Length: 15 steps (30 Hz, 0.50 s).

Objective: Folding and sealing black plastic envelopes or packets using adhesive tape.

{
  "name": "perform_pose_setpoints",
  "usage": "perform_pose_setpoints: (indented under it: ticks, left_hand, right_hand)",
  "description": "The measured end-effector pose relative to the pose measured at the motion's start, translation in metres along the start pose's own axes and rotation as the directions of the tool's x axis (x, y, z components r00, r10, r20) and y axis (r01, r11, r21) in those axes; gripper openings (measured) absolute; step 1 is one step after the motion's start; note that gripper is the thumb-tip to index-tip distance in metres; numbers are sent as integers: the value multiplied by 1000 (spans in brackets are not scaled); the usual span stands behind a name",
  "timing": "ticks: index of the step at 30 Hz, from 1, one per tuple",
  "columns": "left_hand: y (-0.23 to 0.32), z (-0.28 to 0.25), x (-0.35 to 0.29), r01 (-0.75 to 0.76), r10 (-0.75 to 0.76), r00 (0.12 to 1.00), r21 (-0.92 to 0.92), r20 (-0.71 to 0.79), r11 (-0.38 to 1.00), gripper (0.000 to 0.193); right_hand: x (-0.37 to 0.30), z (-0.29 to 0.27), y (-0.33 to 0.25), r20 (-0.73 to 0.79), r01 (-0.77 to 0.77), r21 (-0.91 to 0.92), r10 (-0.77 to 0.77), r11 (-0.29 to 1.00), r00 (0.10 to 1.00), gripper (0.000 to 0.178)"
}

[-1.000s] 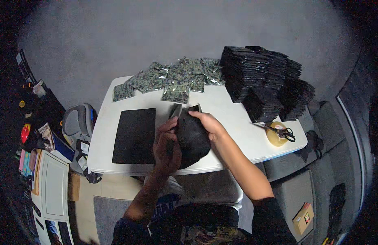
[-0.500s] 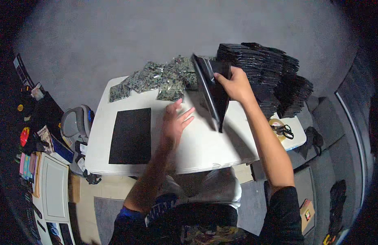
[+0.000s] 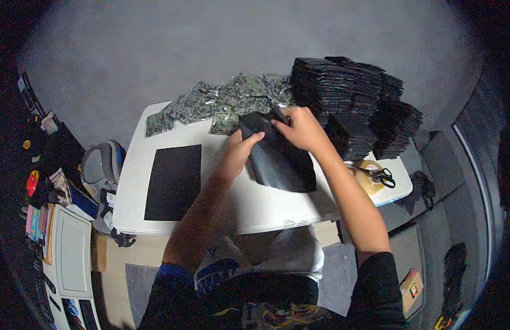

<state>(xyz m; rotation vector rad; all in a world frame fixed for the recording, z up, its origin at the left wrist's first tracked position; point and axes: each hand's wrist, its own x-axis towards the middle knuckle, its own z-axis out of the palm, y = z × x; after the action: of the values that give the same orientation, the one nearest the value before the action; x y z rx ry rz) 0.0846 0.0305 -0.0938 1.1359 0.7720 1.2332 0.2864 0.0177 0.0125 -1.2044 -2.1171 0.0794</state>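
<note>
A black plastic mailing bag (image 3: 282, 165) hangs over the white table (image 3: 227, 212), held near its top edge by both hands. My left hand (image 3: 238, 154) pinches the bag's left side, thumb on top. On its upper right, my right hand (image 3: 301, 127) grips the edge between thumb and fingers. The bag's upper part is bent and partly hidden by the hands. To the left, a flat black rectangular sheet (image 3: 173, 181) lies on the table. Just beyond the hands is a row of camouflage-patterned packets (image 3: 241, 93) in clear plastic.
Tall stacks of black bags (image 3: 343, 88) stand at the table's far right. Black-handled scissors (image 3: 382, 176) lie by a roll of tape (image 3: 370, 179) near the right edge. A grey chair (image 3: 101, 165) is left of the table; a grey sofa (image 3: 447, 203) is on the right.
My right hand has brought the bag down and nearer, turning its broad face to me. My left hand, open and apart before, has closed on the bag's left side.
</note>
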Motion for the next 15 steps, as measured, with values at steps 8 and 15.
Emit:
perform_pose_setpoints:
  ticks: [8,15]
  left_hand:
    - [-5,-2,4,22,-18,999,181,-28,983,29]
    - [-1,30,25,-5,23,995,195,-93,981,28]
  right_hand:
    - [0,-3,33,-38,-175,-61,173,983,984,33]
    - [4,-46,-11,-181,-104,-112,82,988,980,29]
